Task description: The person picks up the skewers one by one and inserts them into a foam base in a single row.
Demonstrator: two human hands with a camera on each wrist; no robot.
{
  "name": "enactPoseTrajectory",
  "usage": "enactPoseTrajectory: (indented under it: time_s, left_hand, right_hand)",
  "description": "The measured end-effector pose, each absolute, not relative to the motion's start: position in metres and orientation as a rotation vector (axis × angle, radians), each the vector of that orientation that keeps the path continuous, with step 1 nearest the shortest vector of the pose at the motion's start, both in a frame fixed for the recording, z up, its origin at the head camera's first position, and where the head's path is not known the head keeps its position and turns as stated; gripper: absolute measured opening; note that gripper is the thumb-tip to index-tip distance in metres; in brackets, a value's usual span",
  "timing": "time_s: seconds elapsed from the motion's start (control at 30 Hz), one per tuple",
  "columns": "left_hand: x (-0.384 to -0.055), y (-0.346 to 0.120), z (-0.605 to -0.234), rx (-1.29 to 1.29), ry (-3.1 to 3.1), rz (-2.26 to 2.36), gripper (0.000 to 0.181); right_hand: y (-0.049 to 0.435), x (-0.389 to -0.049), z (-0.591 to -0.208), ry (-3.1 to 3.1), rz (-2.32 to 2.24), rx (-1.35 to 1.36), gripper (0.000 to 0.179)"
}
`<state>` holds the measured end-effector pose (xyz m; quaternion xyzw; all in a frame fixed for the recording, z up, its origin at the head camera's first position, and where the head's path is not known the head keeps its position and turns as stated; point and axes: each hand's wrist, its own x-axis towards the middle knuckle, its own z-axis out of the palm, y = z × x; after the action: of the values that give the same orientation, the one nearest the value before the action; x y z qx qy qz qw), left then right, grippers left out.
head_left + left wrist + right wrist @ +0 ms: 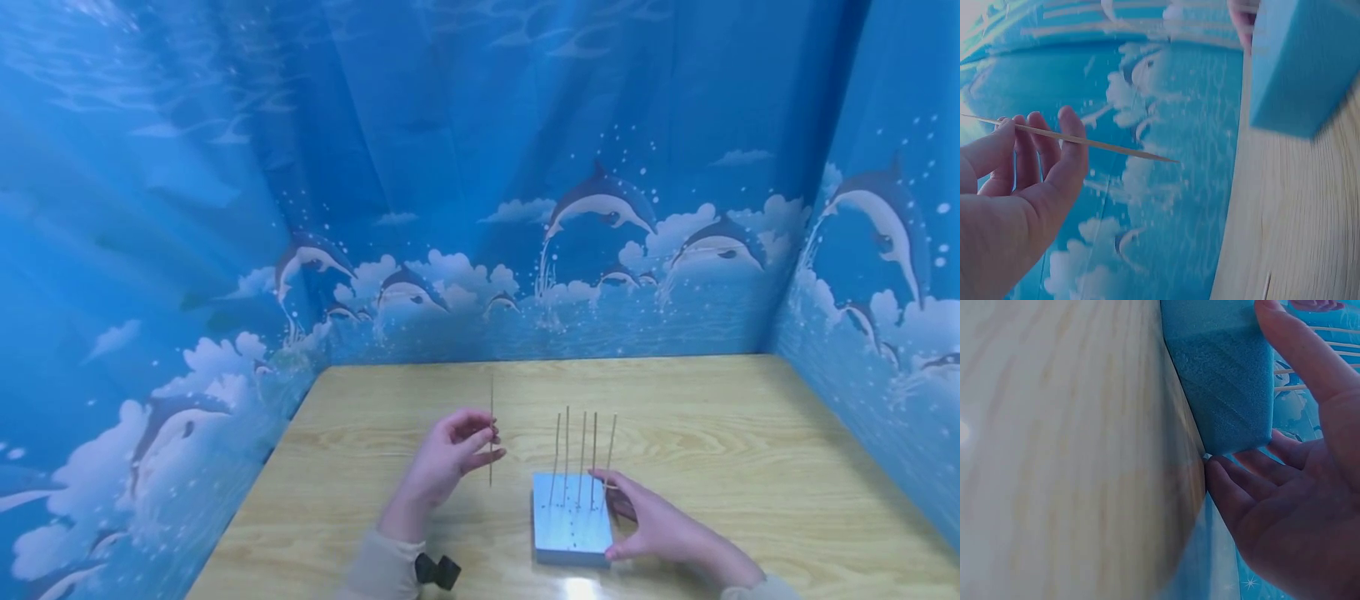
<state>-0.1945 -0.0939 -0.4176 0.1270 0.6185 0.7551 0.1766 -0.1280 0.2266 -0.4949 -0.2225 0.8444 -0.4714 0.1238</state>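
My left hand point(444, 457) is raised over the table, left of a light blue foam block point(557, 532). It pinches a thin wooden skewer point(491, 471) between thumb and fingers; the skewer stands nearly upright. In the left wrist view the pointed end of this skewer point(1129, 151) sticks out past the fingers. Several skewers point(567, 446) stand in the block's top, some leaning slightly, among small dark holes. At the block's right side my right hand point(651, 518) grips it, thumb at the near corner and fingers farther back along the side.
The block rests on a wood-grain table point(375, 408). Blue curtains point(465, 167) printed with dolphins hang behind the table and at both sides. A thin stick's tip point(1267, 284) shows at the bottom of the left wrist view. The left wrist wears a black device point(437, 572).
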Motion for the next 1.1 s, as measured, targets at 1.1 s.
enactPoseTrajectory:
  time_s: [1.1]
  left_hand:
    - [-0.175, -0.037, -0.439, 0.334, 1.727, 2.092, 0.020]
  right_hand:
    - [0.226, -0.128, -0.494, 2.458, -1.383, -0.641, 0.115]
